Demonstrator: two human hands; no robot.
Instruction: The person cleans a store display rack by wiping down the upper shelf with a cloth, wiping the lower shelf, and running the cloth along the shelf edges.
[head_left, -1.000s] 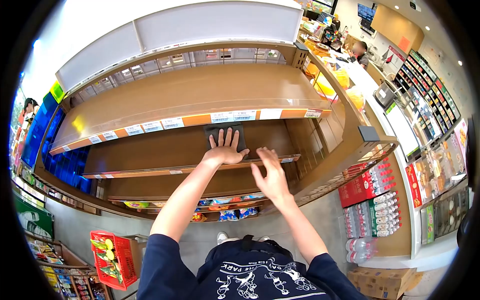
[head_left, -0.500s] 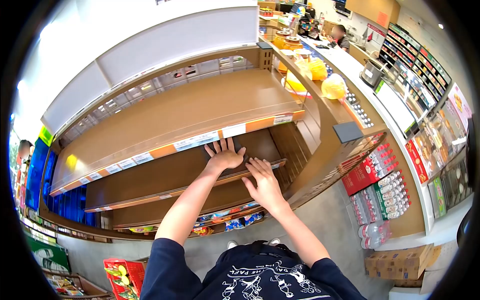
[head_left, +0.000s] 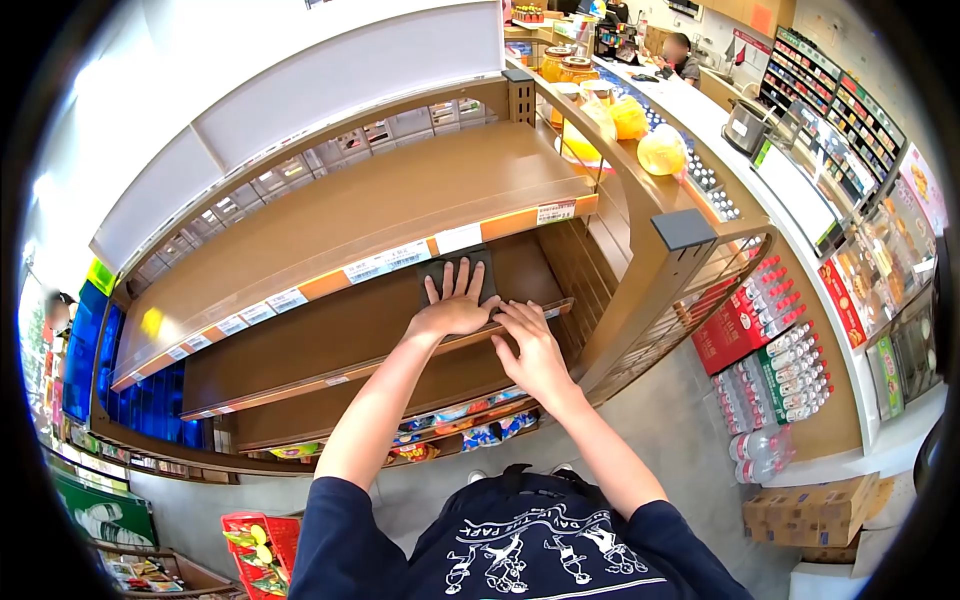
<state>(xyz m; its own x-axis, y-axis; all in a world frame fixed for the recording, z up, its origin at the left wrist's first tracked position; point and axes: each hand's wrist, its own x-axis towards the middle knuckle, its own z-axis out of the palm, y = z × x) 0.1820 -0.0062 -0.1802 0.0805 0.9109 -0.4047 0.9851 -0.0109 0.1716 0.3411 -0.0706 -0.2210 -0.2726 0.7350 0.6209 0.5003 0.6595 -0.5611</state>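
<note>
My left hand (head_left: 459, 302) lies flat with fingers spread on a dark grey cloth (head_left: 432, 276), which rests on the second shelf board (head_left: 320, 325) of a brown rack. Close to its right, my right hand (head_left: 530, 345) has its fingertips by the cloth's right corner and the shelf's front edge, fingers extended and slightly bent. Above both hands runs the top shelf board (head_left: 350, 205), with price labels (head_left: 385, 262) along its front edge.
Snack bags (head_left: 480, 436) sit on the lowest shelf. A corner post (head_left: 640, 290) stands right of my hands. Bottled drinks (head_left: 795, 385) and a cardboard box (head_left: 808, 510) are at the right. A red basket (head_left: 285, 540) is lower left. A person (head_left: 680, 62) is behind the counter.
My right hand has moved closer to my left hand and the cloth. The view has turned, so the rack now appears tilted, with its corner post nearer the middle. My left hand remains on the cloth.
</note>
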